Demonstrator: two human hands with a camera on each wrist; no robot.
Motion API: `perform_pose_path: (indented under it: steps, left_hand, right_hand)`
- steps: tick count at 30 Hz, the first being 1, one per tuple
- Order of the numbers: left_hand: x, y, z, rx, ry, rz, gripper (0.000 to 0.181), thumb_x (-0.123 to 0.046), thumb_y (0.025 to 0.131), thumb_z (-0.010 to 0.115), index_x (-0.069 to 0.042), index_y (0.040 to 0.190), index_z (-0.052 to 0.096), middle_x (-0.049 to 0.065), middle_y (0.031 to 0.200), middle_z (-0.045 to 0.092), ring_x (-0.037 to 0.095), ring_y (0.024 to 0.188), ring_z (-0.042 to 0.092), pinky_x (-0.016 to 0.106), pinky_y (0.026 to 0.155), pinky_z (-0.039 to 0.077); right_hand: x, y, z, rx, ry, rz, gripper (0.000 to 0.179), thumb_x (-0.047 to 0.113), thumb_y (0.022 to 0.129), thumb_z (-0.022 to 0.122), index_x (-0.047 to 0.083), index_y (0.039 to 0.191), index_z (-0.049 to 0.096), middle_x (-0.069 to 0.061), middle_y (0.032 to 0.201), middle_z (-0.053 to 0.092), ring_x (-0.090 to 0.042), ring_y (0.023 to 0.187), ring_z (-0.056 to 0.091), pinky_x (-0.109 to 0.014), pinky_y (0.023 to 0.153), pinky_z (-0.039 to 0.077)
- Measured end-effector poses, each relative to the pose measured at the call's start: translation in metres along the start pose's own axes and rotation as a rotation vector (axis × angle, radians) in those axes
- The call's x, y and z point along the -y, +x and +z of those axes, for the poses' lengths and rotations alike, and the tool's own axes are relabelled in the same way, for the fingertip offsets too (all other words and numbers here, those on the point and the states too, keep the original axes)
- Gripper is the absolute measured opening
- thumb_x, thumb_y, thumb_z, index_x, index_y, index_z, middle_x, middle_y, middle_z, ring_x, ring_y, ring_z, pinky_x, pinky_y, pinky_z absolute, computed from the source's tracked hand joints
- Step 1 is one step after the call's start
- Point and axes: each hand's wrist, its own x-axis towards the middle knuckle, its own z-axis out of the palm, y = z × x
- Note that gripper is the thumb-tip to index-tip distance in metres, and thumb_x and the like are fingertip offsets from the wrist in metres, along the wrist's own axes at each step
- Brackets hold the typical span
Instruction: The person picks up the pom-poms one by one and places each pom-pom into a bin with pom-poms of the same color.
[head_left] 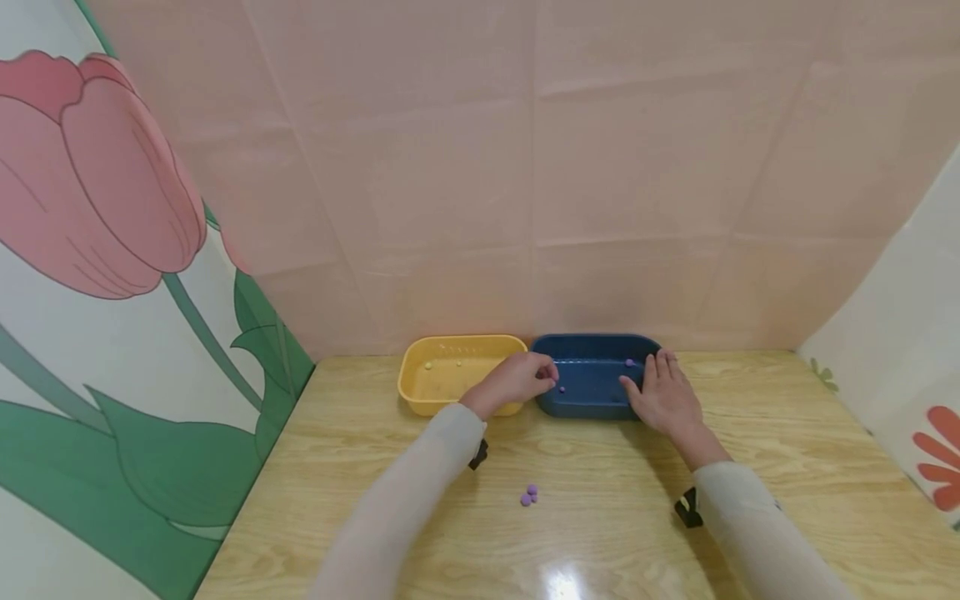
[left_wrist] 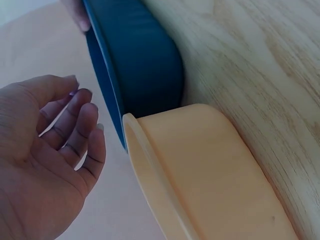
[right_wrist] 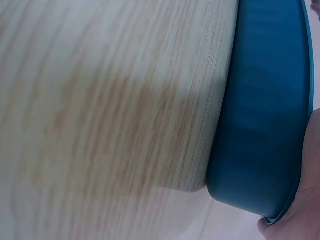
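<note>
My left hand (head_left: 517, 379) is over the left end of the blue tray (head_left: 592, 411), near where it meets the yellow tray (head_left: 431, 408). Between its thumb and forefinger it pinches a small purple bead (left_wrist: 74, 93), mostly hidden by the fingertips; the other fingers are loosely bent. My right hand (head_left: 663, 396) lies with straight fingers on the blue tray's right end, touching the rim. Inside the blue tray are a purple bead (head_left: 629, 362) near the right hand and a smaller one (head_left: 562, 390) by the left hand.
Three purple beads (head_left: 526, 500) sit together on the wooden table (head_left: 600, 517), in front of the trays. The yellow tray holds small yellow beads (head_left: 428, 366). A pink cloth (head_left: 450, 183) hangs right behind both trays, and flower-printed panels (head_left: 112, 183) flank the table.
</note>
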Motion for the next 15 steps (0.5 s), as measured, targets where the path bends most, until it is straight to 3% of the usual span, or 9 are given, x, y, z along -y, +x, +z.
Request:
perform_pose_path:
  steps: [15]
  left_hand:
    - [0.001,0.015,-0.002,-0.041,-0.010,-0.051,0.009,-0.019,0.101,0.065,-0.016,0.105,0.072,-0.006,0.095,0.066,0.010,0.085,0.059,0.020,0.074,0.050]
  right_hand:
    - [0.002,0.000,-0.001,0.005,0.007,-0.008,0.091,0.057,0.107,0.021,-0.022,0.150,0.010,-0.042,0.159,0.002,-0.054,0.149,-0.002,-0.061,0.121,0.005]
